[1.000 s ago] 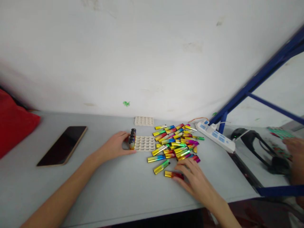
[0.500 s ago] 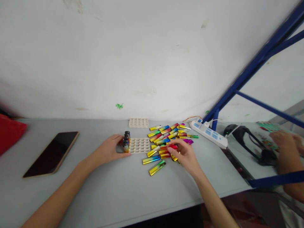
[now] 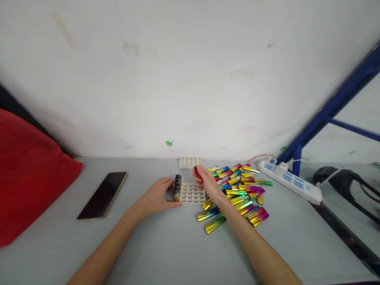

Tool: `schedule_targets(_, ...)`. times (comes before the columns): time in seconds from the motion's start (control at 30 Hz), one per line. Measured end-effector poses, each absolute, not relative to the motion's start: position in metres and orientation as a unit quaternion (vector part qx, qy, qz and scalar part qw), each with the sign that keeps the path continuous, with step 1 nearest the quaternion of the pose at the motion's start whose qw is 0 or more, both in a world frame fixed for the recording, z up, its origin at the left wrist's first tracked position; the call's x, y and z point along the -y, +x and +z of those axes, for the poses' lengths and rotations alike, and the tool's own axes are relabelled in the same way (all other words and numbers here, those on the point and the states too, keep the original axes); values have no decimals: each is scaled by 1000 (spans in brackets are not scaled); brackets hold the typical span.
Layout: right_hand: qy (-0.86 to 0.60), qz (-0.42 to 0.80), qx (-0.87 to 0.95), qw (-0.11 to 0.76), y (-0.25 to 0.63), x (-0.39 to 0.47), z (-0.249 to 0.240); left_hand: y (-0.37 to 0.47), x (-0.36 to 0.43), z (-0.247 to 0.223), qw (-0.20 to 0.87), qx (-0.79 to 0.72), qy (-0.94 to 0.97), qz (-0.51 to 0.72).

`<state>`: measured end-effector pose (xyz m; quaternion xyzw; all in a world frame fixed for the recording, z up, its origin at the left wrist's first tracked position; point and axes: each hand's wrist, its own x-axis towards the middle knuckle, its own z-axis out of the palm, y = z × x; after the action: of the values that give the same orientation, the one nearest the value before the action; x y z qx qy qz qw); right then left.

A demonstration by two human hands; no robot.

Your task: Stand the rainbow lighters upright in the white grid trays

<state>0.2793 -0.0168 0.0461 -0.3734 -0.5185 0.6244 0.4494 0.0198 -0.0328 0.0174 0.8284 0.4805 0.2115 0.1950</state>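
Head view: the left hand [image 3: 156, 196] is set moderately wide, thumb along the near side and fingers round the far side, gripping the left end of the near tray [image 3: 192, 194], where a short row of dark-topped lighters [image 3: 177, 188] stands upright. The right hand [image 3: 208, 183] is narrow, closed on a red lighter [image 3: 197, 172] with a dark top, raised by the tray's far right corner; its lower end is hidden by the fingers, so its exact angle cannot be told. The rest of the near tray shows bare sockets. Behind it, near the wall [image 3: 190, 99], lies the far tray [image 3: 190, 162], and to the right a loose pile of shiny coloured lighters [image 3: 244, 202] spreads over the bench [image 3: 160, 249]. To handle this well, I would pinch the red lighter high on its body, so that its base is free and easy to see, and bring it upright while it is clear of the tray. A light, steady left grip should stop the tray sliding without squeezing the standing row. The right wrist passes low over the pile, so lifting it a little would avoid dragging pieces along, and an approach from above seems least likely to knock the row.
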Motion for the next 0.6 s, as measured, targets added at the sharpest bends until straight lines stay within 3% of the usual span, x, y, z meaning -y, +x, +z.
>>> schedule_targets(0.23,-509,411,615,440,274,31,21,18,33,17,193,-483,830,203)
schedule_targets(0.6,-505,342,666,431,279,33,20,20,34,20,186,-489,830,192)
